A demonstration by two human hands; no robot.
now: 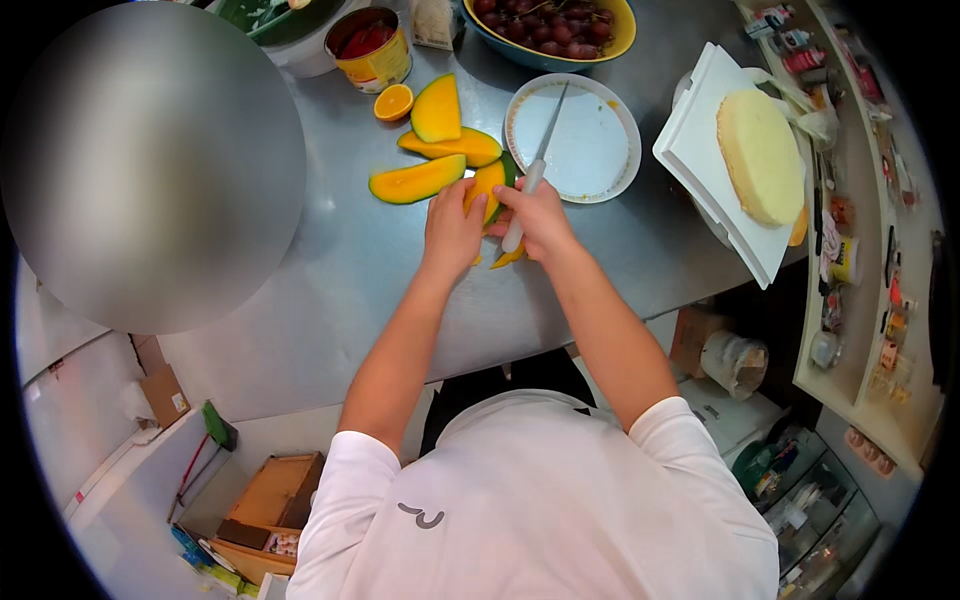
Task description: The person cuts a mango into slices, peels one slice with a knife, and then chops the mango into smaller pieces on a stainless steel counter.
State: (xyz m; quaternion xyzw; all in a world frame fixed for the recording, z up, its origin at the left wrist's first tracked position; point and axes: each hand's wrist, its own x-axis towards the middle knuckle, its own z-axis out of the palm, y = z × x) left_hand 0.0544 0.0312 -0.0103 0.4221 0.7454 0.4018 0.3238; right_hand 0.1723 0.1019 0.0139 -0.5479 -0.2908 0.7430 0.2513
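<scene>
My left hand [453, 228] is closed around a green-skinned mango piece [486, 184] with bright orange flesh. My right hand [541, 218] grips the pale handle of a knife [533, 178], and its fingers also reach the mango's edge. The blade points away from me, over a white plate [627, 150] with a patterned rim. Left of the plate lie a mango wedge [418, 180], a second wedge [455, 147] and a broader slice [437, 108]. Small mango trimmings [508, 257] rest on the table just below my hands.
Beyond the wedges are a cut orange half [394, 102], an opened tin [375, 65] and a bowl [615, 52] of grapes. At right, a round cake layer [762, 158] sits on a tilted white board [690, 125]. A blurred oval hides the metal table's left side.
</scene>
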